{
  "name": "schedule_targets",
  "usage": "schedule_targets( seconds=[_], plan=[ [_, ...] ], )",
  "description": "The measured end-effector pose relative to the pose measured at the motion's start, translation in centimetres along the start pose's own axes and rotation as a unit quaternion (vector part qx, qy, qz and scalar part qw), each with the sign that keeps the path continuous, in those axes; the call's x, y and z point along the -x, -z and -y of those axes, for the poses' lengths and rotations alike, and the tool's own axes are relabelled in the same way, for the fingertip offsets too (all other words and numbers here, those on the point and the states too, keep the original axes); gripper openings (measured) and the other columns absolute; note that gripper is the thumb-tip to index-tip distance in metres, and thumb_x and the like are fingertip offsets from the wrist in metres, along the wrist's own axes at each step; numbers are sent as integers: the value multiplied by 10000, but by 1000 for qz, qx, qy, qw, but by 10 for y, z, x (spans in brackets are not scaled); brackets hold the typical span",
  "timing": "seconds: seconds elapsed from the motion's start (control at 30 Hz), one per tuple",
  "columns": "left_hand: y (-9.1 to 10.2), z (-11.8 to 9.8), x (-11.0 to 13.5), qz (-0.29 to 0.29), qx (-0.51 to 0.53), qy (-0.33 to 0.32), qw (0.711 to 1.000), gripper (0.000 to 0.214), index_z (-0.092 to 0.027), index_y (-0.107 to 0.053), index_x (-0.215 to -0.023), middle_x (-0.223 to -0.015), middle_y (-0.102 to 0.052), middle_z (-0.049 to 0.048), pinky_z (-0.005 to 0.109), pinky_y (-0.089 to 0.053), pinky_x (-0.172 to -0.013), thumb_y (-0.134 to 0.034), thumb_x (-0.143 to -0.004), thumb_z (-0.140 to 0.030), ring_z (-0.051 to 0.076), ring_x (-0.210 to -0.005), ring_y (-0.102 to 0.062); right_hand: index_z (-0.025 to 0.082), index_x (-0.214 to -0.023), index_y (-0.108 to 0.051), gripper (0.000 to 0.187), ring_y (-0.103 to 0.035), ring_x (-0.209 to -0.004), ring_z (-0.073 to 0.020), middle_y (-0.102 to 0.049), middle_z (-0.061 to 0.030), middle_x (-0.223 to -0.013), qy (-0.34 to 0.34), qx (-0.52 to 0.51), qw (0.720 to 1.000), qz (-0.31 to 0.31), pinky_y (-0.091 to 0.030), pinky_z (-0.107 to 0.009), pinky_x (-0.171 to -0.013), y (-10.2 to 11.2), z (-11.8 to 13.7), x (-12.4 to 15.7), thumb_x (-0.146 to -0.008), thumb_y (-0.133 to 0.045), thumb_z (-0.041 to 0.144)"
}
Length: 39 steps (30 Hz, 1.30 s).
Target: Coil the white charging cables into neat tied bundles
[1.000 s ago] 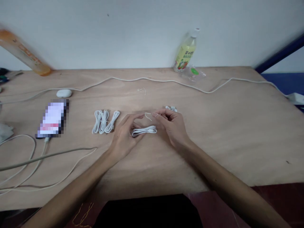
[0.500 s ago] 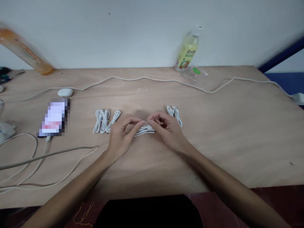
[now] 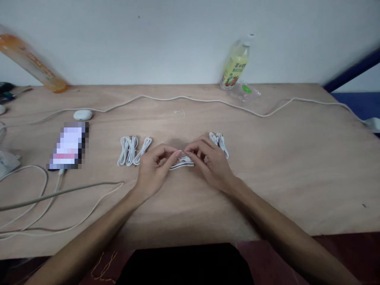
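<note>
A folded white cable bundle (image 3: 181,162) lies on the wooden table (image 3: 267,166) between my hands. My left hand (image 3: 154,170) pinches thumb and forefinger together right above the bundle's middle. My right hand (image 3: 210,162) pinches from the other side, fingertips meeting the left ones. A thin white tie seems to be held between the fingertips, but it is too small to see clearly. To the left lie three folded white cables (image 3: 133,150) side by side. Another folded white cable (image 3: 219,143) rests just behind my right hand.
A long white cord (image 3: 184,99) crosses the table's far side. A phone (image 3: 69,145) with a charging cable, a white earbud case (image 3: 82,114), a tilted orange bottle (image 3: 32,63) and a yellow drink bottle (image 3: 236,63) stand around. Loose cords (image 3: 44,198) loop at left. A small wire scrap (image 3: 179,113) lies mid-table.
Both hands have moved closer together and lower over the cable bundle. The thin tie that stood out between the fingers a second ago is now pressed down onto the bundle.
</note>
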<state>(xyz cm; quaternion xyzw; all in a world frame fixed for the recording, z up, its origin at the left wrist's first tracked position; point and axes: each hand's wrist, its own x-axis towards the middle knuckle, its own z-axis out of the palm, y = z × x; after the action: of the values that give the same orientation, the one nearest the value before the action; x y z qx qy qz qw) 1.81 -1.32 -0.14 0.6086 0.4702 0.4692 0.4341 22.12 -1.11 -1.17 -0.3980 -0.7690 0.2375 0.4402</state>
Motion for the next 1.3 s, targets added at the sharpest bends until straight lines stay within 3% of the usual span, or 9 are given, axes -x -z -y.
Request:
schedule_targets(
  seconds=[0.13,0.27,0.47,0.6,0.77,1.0,1.13,1.3],
  plan=[
    [-3,-4,1,2,51,52,997,177,-221,-817,-812,-750,-789,16,298,-555,-736,-850,-912,-363,184,-719,-710,234,-1005,-703,151,-618,-819,-188,-696,-38,-956,19,35,999,-19,-515,-319,-702,-4,-3,1,-1108,-608,178],
    [-5,-6,2,-9,65,54,996,185,-222,-826,-816,-736,-796,15,296,-576,-725,-879,-888,-384,183,-705,-719,233,-1002,-696,152,-612,-796,-185,-702,-36,-946,24,45,997,-52,-511,-325,-698,-10,-2,4,-1103,-600,171],
    [-4,-7,1,-7,78,51,996,144,-230,-824,-803,-727,-805,6,280,-592,-734,-846,-904,-331,170,-696,-730,236,-976,-723,140,-605,-762,-161,-706,-15,-900,-31,-25,997,-60,-469,-283,-612,-11,3,4,-1087,-646,201],
    [-5,-5,1,-3,68,40,997,151,-229,-824,-801,-735,-803,15,283,-573,-714,-844,-908,-334,174,-700,-720,235,-978,-737,108,-624,-794,-157,-717,-14,-921,-48,-71,996,-34,-479,-273,-623,-8,3,2,-1067,-685,204],
    [-5,-6,2,-2,57,29,998,150,-224,-817,-808,-758,-806,17,286,-570,-730,-832,-926,-315,174,-715,-718,235,-913,-753,126,-634,-787,-152,-712,-4,-876,-76,-117,989,-55,-492,-273,-639,-10,4,2,-1033,-722,211],
    [-5,-1,2,3,59,15,998,179,-214,-799,-817,-758,-795,15,273,-560,-717,-797,-957,-325,167,-717,-714,231,-859,-805,103,-639,-707,-134,-741,0,-805,-172,-223,956,-87,-486,-254,-585,-15,6,2,-936,-822,297],
    [-4,4,1,-2,37,-18,999,163,-211,-801,-854,-785,-791,13,270,-538,-710,-778,-982,-309,164,-738,-710,217,-872,-800,269,-602,-631,-127,-720,-6,-779,-239,-296,924,-47,-468,-229,-471,-12,7,-1,-896,-858,479],
    [0,9,0,3,-57,-126,990,138,-212,-797,-885,-809,-779,3,273,-495,-705,-758,-1015,-240,151,-739,-674,207,-845,-729,429,-534,-540,-92,-638,25,-734,-270,-358,894,18,-450,-208,-420,-8,8,-5,-897,-834,620]
  ],
)
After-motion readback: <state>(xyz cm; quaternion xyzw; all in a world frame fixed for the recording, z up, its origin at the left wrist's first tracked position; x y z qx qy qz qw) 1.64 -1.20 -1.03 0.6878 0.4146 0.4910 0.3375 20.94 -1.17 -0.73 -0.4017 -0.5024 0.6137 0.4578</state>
